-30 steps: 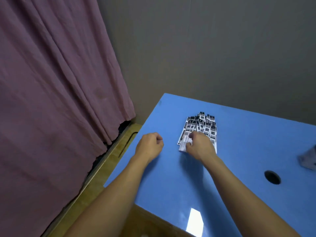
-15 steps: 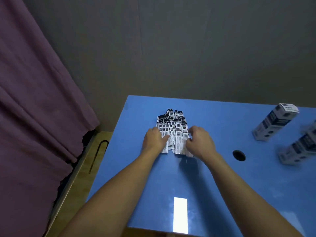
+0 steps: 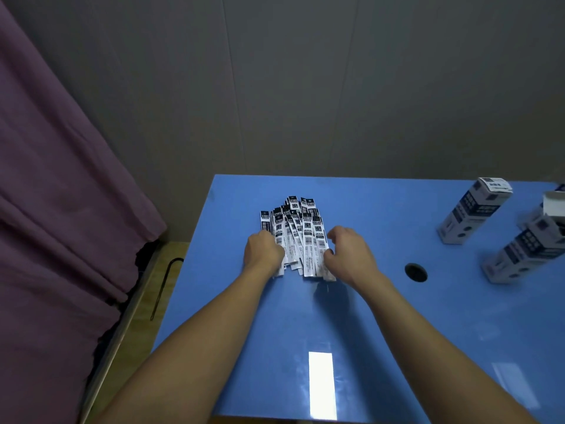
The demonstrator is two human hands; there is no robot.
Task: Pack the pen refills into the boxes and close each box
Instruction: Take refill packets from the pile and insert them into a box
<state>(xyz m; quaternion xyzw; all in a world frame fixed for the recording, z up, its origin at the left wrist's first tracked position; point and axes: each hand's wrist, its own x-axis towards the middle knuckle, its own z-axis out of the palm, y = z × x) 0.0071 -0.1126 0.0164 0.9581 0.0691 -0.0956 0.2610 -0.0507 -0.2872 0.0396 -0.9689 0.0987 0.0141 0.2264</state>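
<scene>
My left hand point(image 3: 263, 251) sits at the left edge of the heap of pen refills point(image 3: 295, 234), fingers curled over and down onto the nearest packets, though whether I truly have hold of any I cannot tell from above, since the knuckles hide the fingertips; my right hand point(image 3: 348, 255) stands at the right edge of the same heap, fingers bent in a loose claw with the thumb against the outermost packet, and here too the grip is not plain, only the touch; the refills lie fanned in narrow white sleeves with black printed tops, their near ends between my two hands and their far ends spread toward the wall, all of them flat on the blue table point(image 3: 367, 332) near its left far corner; well off to my right stand the boxes, one white and dark box point(image 3: 474, 214) tilted, its top flap shut, and nearer the table's right edge a second box point(image 3: 526, 255), also tilted, with a third partly seen behind it, its white flap raised at the frame's edge; between the heap and the boxes a round cable hole point(image 3: 415, 272) is cut in the tabletop; to my left hangs a purple curtain point(image 3: 61, 209), and behind the table is a grey wall point(image 3: 305, 87).
</scene>
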